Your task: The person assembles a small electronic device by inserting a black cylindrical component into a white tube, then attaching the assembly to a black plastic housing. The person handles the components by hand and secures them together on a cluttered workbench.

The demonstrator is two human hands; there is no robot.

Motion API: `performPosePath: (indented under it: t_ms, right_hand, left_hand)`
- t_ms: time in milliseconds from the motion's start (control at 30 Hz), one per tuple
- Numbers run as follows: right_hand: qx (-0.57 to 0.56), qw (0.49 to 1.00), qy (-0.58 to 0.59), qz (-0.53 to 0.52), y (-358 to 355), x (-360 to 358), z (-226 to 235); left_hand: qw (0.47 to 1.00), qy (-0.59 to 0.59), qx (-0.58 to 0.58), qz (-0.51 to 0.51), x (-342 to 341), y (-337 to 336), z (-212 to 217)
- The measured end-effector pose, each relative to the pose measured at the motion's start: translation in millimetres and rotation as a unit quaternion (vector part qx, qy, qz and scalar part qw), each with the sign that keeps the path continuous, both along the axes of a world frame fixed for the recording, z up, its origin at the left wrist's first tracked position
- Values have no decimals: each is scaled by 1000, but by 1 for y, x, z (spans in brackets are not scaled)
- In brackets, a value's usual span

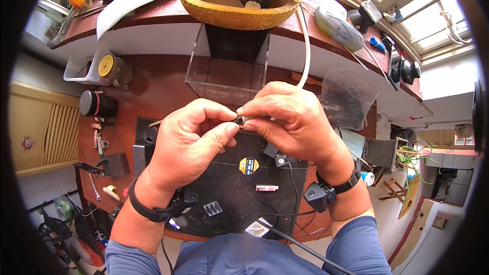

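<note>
In front of my chest the fingertips of both hands meet. My left hand [189,135] is closed in a pinch on a small black piece [238,120]. Against it, my right hand [293,119] pinches a small whitish piece, mostly hidden by the fingers. A white cord [306,46] comes down from the yellow-brown basin [239,15] and passes behind my right hand; whether it joins the whitish piece, I cannot tell. Beneath my hands lies a black mat [229,188], bearing a round yellow-and-black label [248,165] and a small red-and-white tube [267,188].
A clear glass tank [224,90] stands beyond my hands, under the basin's shelf. To its right lies a clear plastic bag [349,97]. A yellow-lidded jar [114,70] and a black cylinder [97,104] are at left. Black adapters [280,160] with cables sit below my right hand.
</note>
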State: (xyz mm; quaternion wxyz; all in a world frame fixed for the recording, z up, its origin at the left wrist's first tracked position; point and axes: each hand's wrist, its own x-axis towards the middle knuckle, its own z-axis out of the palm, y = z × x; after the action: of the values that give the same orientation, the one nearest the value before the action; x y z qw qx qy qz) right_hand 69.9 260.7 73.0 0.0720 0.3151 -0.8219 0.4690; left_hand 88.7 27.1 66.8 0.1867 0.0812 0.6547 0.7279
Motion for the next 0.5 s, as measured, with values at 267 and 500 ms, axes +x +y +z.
performPosePath:
  t_ms: [267, 500]
  right_hand:
    - [25, 998, 58, -20, -5, 3, -7]
    - [26, 998, 60, -10, -4, 2, -7]
  left_hand:
    - [997, -82, -3, 0, 2, -1, 0]
    - [981, -180, 62, -22, -5, -3, -3]
